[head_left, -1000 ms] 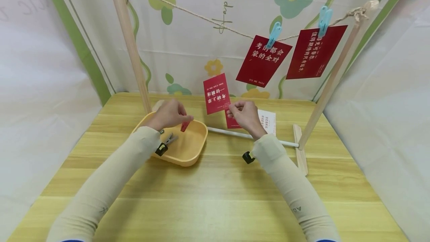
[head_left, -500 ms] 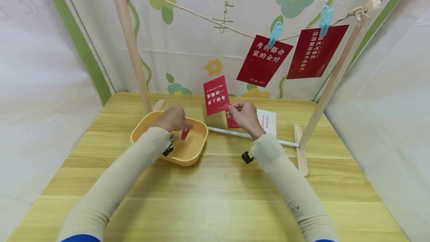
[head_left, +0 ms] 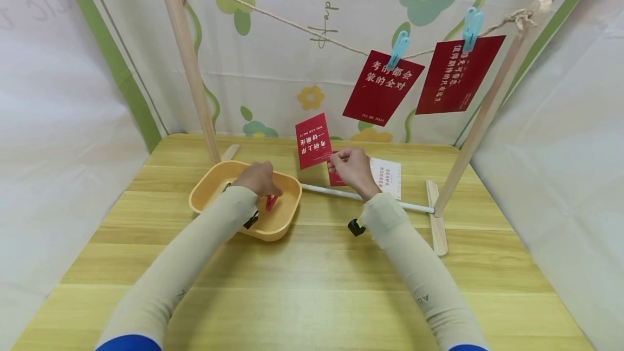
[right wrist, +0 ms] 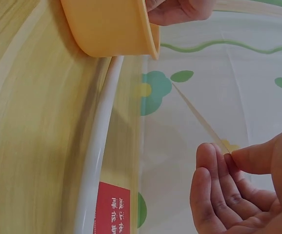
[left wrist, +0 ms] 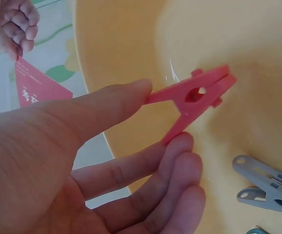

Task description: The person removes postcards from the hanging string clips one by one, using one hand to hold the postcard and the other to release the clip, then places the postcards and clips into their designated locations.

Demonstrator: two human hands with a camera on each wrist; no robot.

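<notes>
Over the yellow basin (head_left: 285, 221), my left hand (head_left: 257, 179) pinches a red clothespin (left wrist: 194, 97) by its two handle ends, between thumb and fingers. The clothespin's tips touch each other in the left wrist view. A grey clothespin (left wrist: 268, 183) lies in the basin beyond the fingers. To the right, my right hand (head_left: 355, 169) pinches a red card (head_left: 313, 141) by one corner, thumb against fingertips; the right wrist view shows the card (right wrist: 199, 117) edge-on. Behind that hand lie another red card (right wrist: 112, 209) and a white card (head_left: 387, 176), partly hidden.
A rope (head_left: 273, 16) runs between two wooden posts. On its right half, light blue clothespins (head_left: 398, 50) hold two red cards (head_left: 382, 91). A white rod (head_left: 331, 192) crosses the table between the posts, with a wooden foot (head_left: 439, 232) at the right.
My left hand has moved right and lower over the basin, carrying the red clothespin. The right hand stays nearly in place; its card has dipped slightly.
</notes>
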